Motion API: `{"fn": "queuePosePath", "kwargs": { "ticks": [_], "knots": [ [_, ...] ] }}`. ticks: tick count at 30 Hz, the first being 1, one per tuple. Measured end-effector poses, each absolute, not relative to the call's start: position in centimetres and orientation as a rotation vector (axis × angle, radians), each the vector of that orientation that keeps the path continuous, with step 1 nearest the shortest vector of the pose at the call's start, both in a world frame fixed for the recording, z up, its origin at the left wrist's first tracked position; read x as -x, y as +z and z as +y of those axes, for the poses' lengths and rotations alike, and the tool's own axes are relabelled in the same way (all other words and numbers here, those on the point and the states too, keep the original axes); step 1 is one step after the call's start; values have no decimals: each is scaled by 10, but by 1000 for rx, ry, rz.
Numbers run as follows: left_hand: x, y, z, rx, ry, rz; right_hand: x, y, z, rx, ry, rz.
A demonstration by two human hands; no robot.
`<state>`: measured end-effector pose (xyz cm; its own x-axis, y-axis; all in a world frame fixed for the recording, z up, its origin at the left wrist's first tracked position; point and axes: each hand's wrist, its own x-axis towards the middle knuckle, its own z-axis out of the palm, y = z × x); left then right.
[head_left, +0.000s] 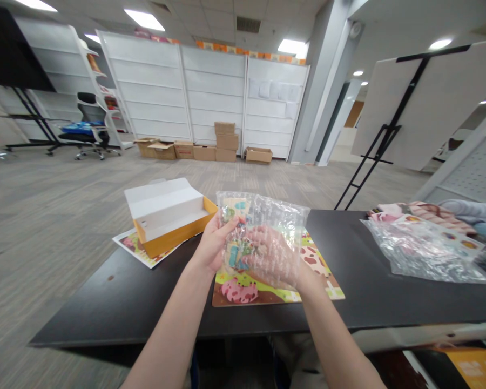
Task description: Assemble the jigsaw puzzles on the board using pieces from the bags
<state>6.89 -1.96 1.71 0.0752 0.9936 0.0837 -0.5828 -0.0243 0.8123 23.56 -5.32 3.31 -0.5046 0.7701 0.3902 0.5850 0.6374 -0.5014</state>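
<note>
Above the table, my left hand (214, 246) grips the left side of a clear plastic bag (283, 216) with colourful printed pieces (235, 254) in it. My right hand (269, 254) shows through the film, inside or behind the bag, its fingers bent at the pieces; I cannot make out exactly what they hold. Beneath both hands lies a colourful farm-picture board (238, 292) with a pink pig and brown spots. To the left, an open yellow box (174, 235) with a white inside rests partly on a printed sheet (132, 246).
The dark table (125, 308) has its left edge beyond the box. On its right side lie a clear plastic package (421, 254) and folded cloths (437, 213). A black easel stand (376, 146) rises behind. Cardboard boxes (227, 141) line the far shelves. Below right is an orange package (473, 367).
</note>
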Motion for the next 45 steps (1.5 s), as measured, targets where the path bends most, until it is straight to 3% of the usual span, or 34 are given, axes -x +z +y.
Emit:
{"fn": "queuePosePath", "kwargs": {
  "ticks": [15,21,28,34,39,45],
  "knots": [
    [-71,25,-24,-827,1370,628,-249,35,-52,1071,990,-1915],
    [-70,21,-21,-811,1349,624,-256,30,-42,1172,780,-1733],
    [-60,20,-17,-710,1368,609,-268,41,-39,1080,769,-1440],
    [-36,19,-6,-588,1431,614,-318,47,-32,1070,652,-1130],
    [-26,17,1,-491,1440,610,-365,16,-17,1412,718,-1290],
    [-30,18,-1,-482,1420,583,-383,-13,-2,1894,563,-1610]
  ]
}}
